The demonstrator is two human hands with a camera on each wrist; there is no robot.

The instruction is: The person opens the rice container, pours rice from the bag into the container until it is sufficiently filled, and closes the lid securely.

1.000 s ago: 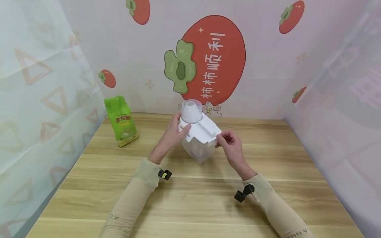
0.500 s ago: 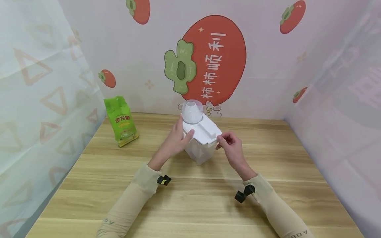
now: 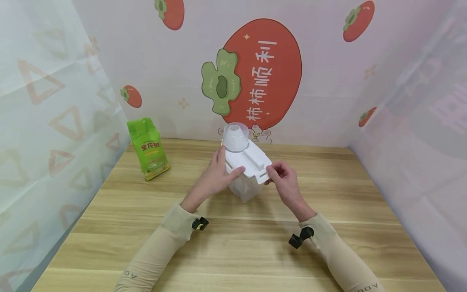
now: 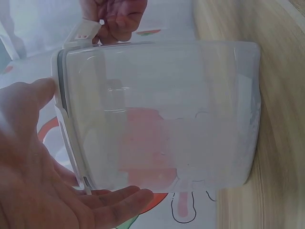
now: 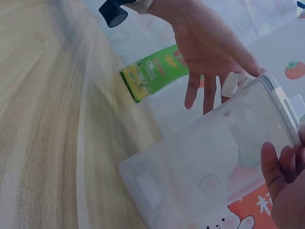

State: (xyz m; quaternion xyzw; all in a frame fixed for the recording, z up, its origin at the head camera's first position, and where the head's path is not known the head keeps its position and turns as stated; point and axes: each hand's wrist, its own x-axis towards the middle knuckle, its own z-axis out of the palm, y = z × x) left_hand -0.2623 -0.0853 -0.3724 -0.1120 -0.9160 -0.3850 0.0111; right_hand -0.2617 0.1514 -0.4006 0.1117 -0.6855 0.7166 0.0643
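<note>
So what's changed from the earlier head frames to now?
The near clip on the lid, at the right hand, has swung up and now juts out. The left hand has shifted rightward and toward the person along the lid. The right hand, box, cup and green bag stayed about where they were.

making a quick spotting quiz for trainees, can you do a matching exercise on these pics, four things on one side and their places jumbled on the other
Things
1. green packet
2. clear cup
3. left hand
4. right hand

Places
a. on top of the white lid
b. at the lid's near corner, beside the slotted flap
c. on the table, touched by neither hand
d. at the side of the box nearer the packet

Pairs: 1-c, 2-a, 3-d, 4-b
</note>
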